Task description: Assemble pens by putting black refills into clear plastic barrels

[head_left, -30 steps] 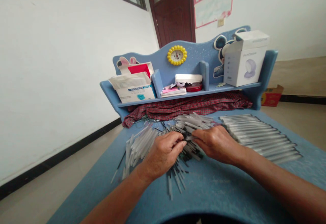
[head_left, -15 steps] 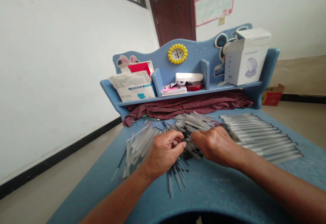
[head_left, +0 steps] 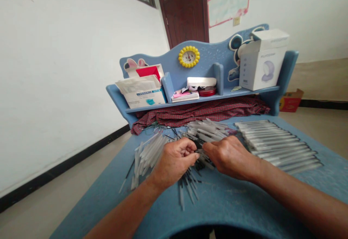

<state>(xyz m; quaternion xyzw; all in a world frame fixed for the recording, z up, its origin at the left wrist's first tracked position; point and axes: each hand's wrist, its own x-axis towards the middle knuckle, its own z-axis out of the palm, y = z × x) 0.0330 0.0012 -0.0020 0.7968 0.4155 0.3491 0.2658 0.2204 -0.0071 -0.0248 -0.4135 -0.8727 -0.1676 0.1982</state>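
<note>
My left hand [head_left: 175,161] and my right hand [head_left: 228,157] meet at the middle of a blue desk [head_left: 233,202], both curled with fingertips pinched together over a loose heap of pen parts [head_left: 201,135]. A thin pen part runs between the two sets of fingertips; its exact kind is too small to make out. To the left of my left hand lies a fan of translucent pen tubes [head_left: 148,153]. Right of my right hand is a neat row of assembled pens [head_left: 277,143].
A blue shelf [head_left: 201,99] at the desk's back carries a white box [head_left: 262,63], papers [head_left: 141,90], a red tin and a small yellow clock [head_left: 189,57]. A red plaid cloth [head_left: 201,114] lies under it. A door and a cardboard box [head_left: 290,101] are behind.
Both hands stay at the heap; the right hand has shifted slightly left toward the left hand's fingertips. The view has barely moved.
</note>
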